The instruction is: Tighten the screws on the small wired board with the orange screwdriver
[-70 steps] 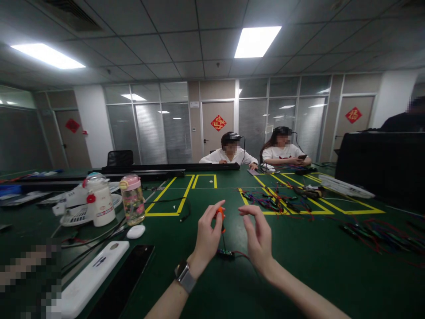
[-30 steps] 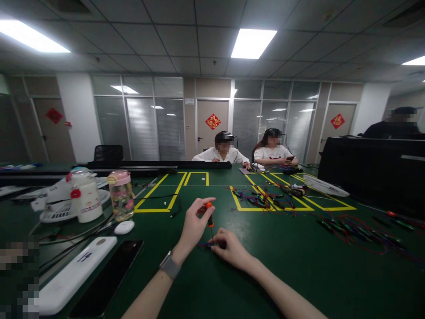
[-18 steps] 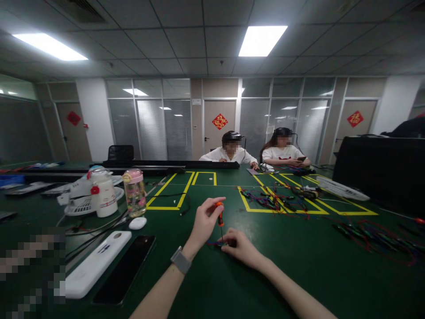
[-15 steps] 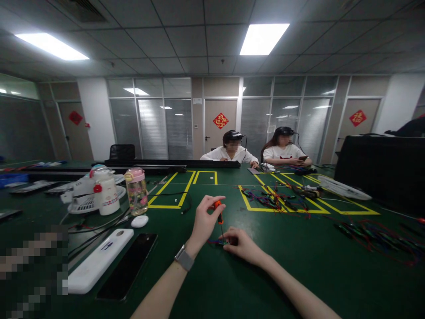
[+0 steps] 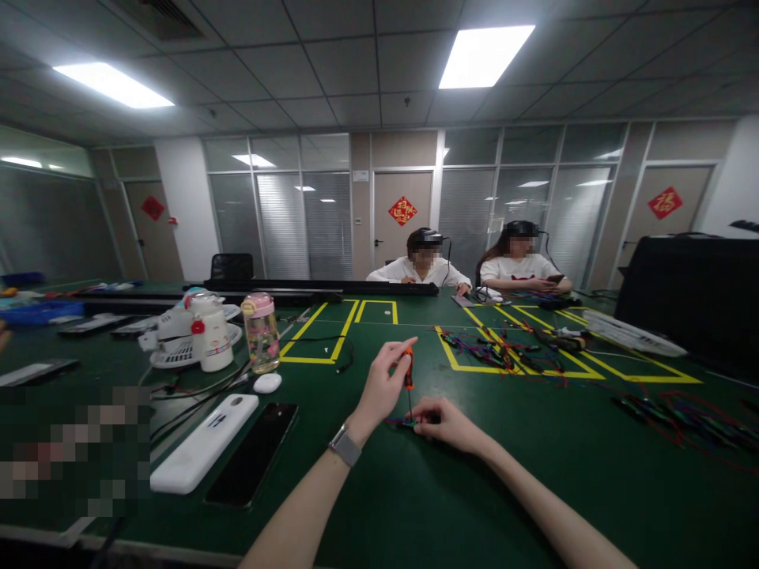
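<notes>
My left hand (image 5: 388,379), with a watch (image 5: 345,446) on its wrist, is closed round the orange and black handle of a screwdriver (image 5: 409,378). The tool stands upright, its thin shaft pointing down at a small green circuit board (image 5: 409,423) with coloured wires. Low over the table, my right hand (image 5: 444,424) pinches that board at its right side. The fingers cover most of the board, so the exact spot where the tip meets it is too small to make out.
Left on the green table (image 5: 534,482) lie a black phone (image 5: 254,454), a white power bank (image 5: 205,444) and a white earbud case (image 5: 267,383). Bottles (image 5: 261,336) stand behind them. Wired boards (image 5: 486,352) lie in yellow-taped areas at right. Two people (image 5: 424,265) sit opposite.
The camera view has shifted, so the whole scene sits further right. My left index finger now stretches out above the screwdriver handle. Both hands keep their places at the board.
</notes>
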`<state>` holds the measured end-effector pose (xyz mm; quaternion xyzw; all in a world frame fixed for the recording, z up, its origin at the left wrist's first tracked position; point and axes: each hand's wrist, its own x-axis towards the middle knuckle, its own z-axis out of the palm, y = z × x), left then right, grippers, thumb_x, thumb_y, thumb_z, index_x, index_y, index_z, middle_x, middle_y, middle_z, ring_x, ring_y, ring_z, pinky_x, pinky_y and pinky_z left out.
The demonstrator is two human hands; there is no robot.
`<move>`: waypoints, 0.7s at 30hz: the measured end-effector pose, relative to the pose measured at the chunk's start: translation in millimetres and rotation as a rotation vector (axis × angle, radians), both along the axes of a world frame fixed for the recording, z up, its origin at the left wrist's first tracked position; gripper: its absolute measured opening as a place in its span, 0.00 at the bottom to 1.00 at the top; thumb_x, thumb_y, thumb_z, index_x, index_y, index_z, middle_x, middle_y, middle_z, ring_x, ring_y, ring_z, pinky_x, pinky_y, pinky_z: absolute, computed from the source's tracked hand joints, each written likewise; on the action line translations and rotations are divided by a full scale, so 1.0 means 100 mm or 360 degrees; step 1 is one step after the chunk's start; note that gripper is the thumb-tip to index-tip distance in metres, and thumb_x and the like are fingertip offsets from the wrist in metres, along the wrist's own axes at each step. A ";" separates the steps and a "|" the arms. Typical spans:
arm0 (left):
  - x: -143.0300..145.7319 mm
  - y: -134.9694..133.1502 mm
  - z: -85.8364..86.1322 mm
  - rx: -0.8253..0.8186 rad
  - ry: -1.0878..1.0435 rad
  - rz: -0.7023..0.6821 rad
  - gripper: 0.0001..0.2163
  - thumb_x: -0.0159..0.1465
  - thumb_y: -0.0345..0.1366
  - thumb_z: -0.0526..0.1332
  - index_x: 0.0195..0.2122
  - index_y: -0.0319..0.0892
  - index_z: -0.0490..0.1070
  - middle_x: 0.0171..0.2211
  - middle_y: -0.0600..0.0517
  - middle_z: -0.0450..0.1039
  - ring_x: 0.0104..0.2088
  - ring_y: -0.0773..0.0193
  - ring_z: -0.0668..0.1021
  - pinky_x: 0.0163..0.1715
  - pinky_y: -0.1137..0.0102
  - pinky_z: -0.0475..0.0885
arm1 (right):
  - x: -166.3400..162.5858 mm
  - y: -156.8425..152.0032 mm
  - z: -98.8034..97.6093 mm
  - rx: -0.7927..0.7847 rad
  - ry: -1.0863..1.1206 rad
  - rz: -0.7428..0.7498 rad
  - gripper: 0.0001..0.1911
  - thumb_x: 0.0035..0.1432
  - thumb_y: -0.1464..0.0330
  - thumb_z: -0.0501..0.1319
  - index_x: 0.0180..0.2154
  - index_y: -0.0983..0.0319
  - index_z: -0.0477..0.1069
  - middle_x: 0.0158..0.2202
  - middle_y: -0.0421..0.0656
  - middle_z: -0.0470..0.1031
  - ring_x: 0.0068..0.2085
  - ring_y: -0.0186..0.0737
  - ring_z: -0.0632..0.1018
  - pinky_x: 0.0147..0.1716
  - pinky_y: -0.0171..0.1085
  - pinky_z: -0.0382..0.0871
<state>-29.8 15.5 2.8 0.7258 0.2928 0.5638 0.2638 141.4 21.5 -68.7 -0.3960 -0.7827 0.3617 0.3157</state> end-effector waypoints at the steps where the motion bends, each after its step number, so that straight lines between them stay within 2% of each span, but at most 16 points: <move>1: 0.01 0.00 0.00 -0.0040 -0.0027 -0.0079 0.16 0.66 0.37 0.51 0.54 0.45 0.68 0.48 0.47 0.70 0.45 0.63 0.75 0.46 0.67 0.71 | 0.00 0.00 0.00 0.0002 0.0004 0.0007 0.12 0.49 0.68 0.64 0.37 0.65 0.78 0.28 0.41 0.71 0.27 0.33 0.70 0.28 0.33 0.65; 4: 0.02 0.00 0.01 -0.0178 -0.0098 -0.0251 0.16 0.66 0.36 0.52 0.54 0.44 0.67 0.48 0.46 0.71 0.44 0.62 0.77 0.45 0.66 0.72 | 0.01 0.00 0.00 -0.0003 0.0024 0.0025 0.12 0.49 0.67 0.64 0.36 0.65 0.78 0.28 0.41 0.70 0.27 0.33 0.69 0.27 0.33 0.65; 8: 0.00 0.00 0.00 -0.0059 -0.0086 -0.0002 0.11 0.61 0.36 0.59 0.45 0.43 0.73 0.37 0.50 0.70 0.37 0.65 0.76 0.40 0.69 0.72 | 0.01 0.01 -0.01 -0.0004 0.0048 0.0035 0.11 0.49 0.67 0.64 0.35 0.66 0.77 0.28 0.40 0.70 0.26 0.33 0.69 0.26 0.32 0.64; 11: -0.02 0.01 0.00 -0.0019 -0.0077 0.0083 0.11 0.62 0.38 0.59 0.44 0.43 0.74 0.37 0.51 0.69 0.37 0.65 0.75 0.39 0.70 0.71 | 0.01 0.02 -0.02 -0.0004 0.0064 0.0033 0.11 0.48 0.67 0.64 0.35 0.65 0.78 0.27 0.40 0.69 0.26 0.33 0.69 0.26 0.33 0.64; 15: -0.03 0.04 0.01 -0.0125 -0.0172 -0.0124 0.15 0.66 0.39 0.53 0.50 0.42 0.71 0.47 0.47 0.71 0.44 0.62 0.76 0.46 0.66 0.70 | 0.01 0.01 -0.02 -0.0009 0.0075 0.0048 0.11 0.49 0.66 0.65 0.35 0.65 0.78 0.28 0.41 0.70 0.26 0.33 0.70 0.27 0.33 0.65; 18: -0.03 0.05 0.02 -0.0231 -0.0237 -0.0232 0.15 0.66 0.39 0.54 0.51 0.41 0.70 0.43 0.46 0.74 0.42 0.61 0.78 0.45 0.64 0.71 | 0.01 0.00 0.00 0.0010 0.0052 0.0047 0.11 0.49 0.66 0.65 0.35 0.65 0.78 0.28 0.41 0.70 0.26 0.32 0.70 0.27 0.33 0.64; 21: -0.04 0.03 0.02 -0.0122 -0.0182 -0.0023 0.12 0.62 0.40 0.59 0.44 0.41 0.74 0.36 0.49 0.74 0.36 0.63 0.77 0.39 0.67 0.72 | 0.01 -0.01 0.02 0.0009 0.0025 0.0038 0.11 0.49 0.67 0.64 0.36 0.65 0.78 0.28 0.41 0.70 0.26 0.32 0.69 0.26 0.32 0.64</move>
